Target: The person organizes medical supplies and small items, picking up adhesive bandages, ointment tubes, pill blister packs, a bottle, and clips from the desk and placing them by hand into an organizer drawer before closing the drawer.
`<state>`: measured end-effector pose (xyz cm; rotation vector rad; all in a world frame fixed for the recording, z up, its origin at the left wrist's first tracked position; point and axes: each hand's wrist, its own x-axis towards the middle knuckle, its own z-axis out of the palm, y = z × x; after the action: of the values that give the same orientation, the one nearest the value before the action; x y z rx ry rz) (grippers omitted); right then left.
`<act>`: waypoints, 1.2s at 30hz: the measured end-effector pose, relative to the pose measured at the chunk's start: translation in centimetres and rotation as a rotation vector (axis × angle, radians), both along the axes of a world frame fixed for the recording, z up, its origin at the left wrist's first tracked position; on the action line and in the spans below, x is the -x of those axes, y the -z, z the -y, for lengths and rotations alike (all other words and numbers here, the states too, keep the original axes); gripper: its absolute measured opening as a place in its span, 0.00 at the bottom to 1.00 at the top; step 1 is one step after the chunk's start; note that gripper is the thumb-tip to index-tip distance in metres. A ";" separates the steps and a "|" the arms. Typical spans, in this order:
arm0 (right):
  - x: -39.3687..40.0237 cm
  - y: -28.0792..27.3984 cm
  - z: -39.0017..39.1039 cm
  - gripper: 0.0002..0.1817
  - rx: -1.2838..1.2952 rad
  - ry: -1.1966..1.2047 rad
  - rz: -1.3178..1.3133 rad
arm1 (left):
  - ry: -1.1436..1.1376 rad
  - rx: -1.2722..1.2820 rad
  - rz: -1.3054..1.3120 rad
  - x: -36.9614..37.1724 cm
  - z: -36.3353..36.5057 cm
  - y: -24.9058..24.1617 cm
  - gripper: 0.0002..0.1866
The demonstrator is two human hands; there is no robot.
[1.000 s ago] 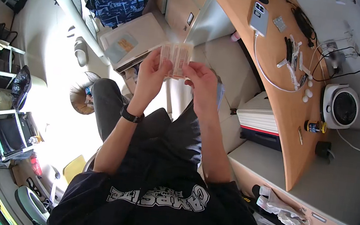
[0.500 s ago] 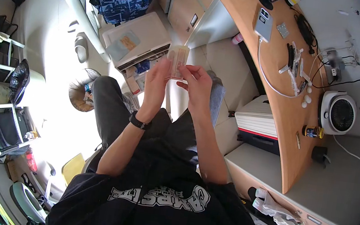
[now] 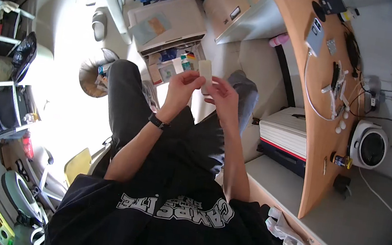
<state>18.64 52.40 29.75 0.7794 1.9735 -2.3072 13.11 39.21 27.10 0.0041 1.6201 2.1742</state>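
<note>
Between my fingers, above the gap between my knees, is a small, pale, cream-coloured rectangular packet [image 3: 205, 68]. My left hand [image 3: 181, 89] pinches its left edge with thumb and forefinger. On the other side, my right hand [image 3: 224, 100] has its fingers closed around the packet's lower right edge. The face turned towards me looks plain; what is inside cannot be made out. Just beyond my hands stands an open drawer [image 3: 167, 71] holding small items, among them a green-and-white bottle [image 3: 185, 63].
To my right, a wooden desk [image 3: 301, 47] carries a phone [image 3: 314, 36] on a white cable, a cluster of white and black pieces [image 3: 337, 89] and a small fan [image 3: 369, 146]. Below it lies a white suitcase [image 3: 282, 130]. A round bin [image 3: 92, 85] stands left of my knee.
The packet has turned from its printed face to a plain one, and my left fingers, blurred before, now pinch it clearly. The whole view has shifted, bringing more of the drawer into sight.
</note>
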 end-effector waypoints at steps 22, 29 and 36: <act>15.8 31.1 0.4 0.08 -0.440 -0.201 0.132 | 0.068 0.274 0.326 -1.0 8.2 15.3 0.14; 16.4 36.8 2.4 0.08 -1.053 -0.423 0.103 | -0.024 0.207 0.418 0.1 9.3 15.0 0.10; 14.4 38.8 2.9 0.09 -1.282 -0.269 -0.047 | -0.128 0.093 0.490 0.4 10.0 15.5 0.11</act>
<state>4.20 49.46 -9.07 0.3432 3.1818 -0.6995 12.73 29.16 11.59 -0.6249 1.4582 1.9789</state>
